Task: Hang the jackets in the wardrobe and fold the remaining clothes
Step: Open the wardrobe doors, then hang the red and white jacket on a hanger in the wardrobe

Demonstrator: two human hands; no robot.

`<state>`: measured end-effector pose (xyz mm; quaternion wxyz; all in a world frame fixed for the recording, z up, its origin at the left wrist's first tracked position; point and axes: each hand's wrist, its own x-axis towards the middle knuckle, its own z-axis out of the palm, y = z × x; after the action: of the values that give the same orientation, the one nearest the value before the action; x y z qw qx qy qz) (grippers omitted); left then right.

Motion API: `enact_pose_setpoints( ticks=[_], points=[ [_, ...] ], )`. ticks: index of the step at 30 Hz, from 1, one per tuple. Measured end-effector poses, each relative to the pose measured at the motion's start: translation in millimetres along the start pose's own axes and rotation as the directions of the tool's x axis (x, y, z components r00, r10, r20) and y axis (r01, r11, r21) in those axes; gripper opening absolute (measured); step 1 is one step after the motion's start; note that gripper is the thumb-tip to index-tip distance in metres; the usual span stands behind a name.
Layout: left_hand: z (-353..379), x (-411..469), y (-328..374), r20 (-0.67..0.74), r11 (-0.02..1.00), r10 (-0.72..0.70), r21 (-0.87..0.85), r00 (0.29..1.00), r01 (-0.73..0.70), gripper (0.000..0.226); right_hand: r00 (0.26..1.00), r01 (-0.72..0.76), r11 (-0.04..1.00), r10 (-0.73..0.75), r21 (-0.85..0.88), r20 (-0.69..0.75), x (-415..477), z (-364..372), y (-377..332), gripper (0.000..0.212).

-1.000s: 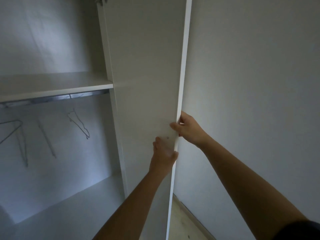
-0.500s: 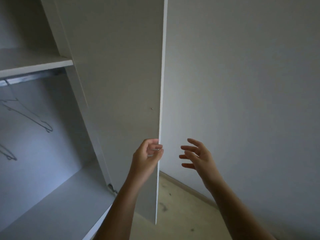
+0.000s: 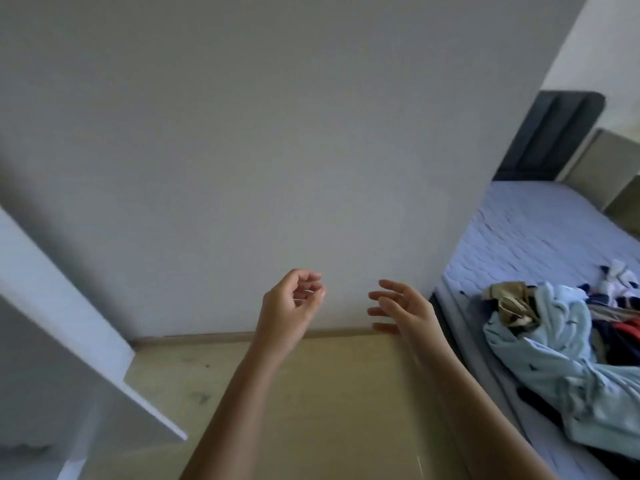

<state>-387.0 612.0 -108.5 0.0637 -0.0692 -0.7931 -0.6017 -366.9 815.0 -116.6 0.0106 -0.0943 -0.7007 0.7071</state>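
Clothes pile (image 3: 554, 358) on bed (image 3: 519, 230); left hand (image 3: 294, 301) and right hand (image 3: 405, 306) empty.

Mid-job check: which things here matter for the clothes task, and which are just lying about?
Job: clothes pile on the bed; wardrobe door; left hand and right hand, both empty.
Not job: dark headboard, floor, wall.

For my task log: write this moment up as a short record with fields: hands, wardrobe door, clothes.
left hand: empty, fingers loosely curled, raised in the air
right hand: empty, fingers spread, apart from the left
wardrobe door: white panel at lower left, no hand on it
bed: at the right, lilac cover
clothes pile: unfolded heap on the bed, pale blue on top
task state: no clothes picked up yet
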Motion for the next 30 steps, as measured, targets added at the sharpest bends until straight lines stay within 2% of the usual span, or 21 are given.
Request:
enact_pose_setpoints(
  ticks=[4, 8, 13, 19, 22, 26, 30],
  points=[
    [135.3, 3.1, 24.1, 0.188, 0.999, 0.051, -0.015, 0.981, -0.05, 0.011, 0.972, -0.021, 1.0, 0.022, 0.007, -0.234, -10.0, -137.6, 11.7, 0.023],
    [238.1, 5.8, 40.4, 0.356, 0.999, 0.05, -0.004, 0.933, -0.052, 0.01, 0.923, -0.049, 0.997, 0.068, 0.059, -0.378, -23.1, -234.2, 19.7, 0.02],
    [328.9, 25.5, 48.7, 0.478, 0.996, 0.079, -0.006, 0.875, -0.086, 0.01, 0.869, -0.059, 0.994, 0.097, 0.093, -0.485, -25.9, -303.5, 29.5, 0.019],
    [444.6, 68.4, 41.4, 0.654, 0.996, 0.083, -0.037, 0.752, -0.077, 0.01, 0.76, -0.129, 0.983, 0.185, 0.134, -0.623, -2.7, -388.8, 59.9, 0.017],
    [509.2, 98.3, 36.1, 0.742, 0.996, 0.083, -0.047, 0.665, -0.072, 0.01, 0.698, -0.158, 0.975, 0.223, 0.158, -0.68, 23.2, -434.7, 74.4, 0.017],
    [597.1, 136.3, 39.0, 0.869, 0.993, 0.07, -0.015, 0.49, -0.115, 0.01, 0.587, -0.211, 0.95, 0.31, 0.228, -0.747, 55.0, -491.0, 90.9, 0.015],
    [677.2, 157.0, 41.1, 0.937, 0.982, 0.062, 0.003, 0.345, -0.187, 0.007, 0.5, -0.252, 0.927, 0.369, 0.276, -0.784, 72.3, -544.3, 110.6, 0.014]
  ],
)
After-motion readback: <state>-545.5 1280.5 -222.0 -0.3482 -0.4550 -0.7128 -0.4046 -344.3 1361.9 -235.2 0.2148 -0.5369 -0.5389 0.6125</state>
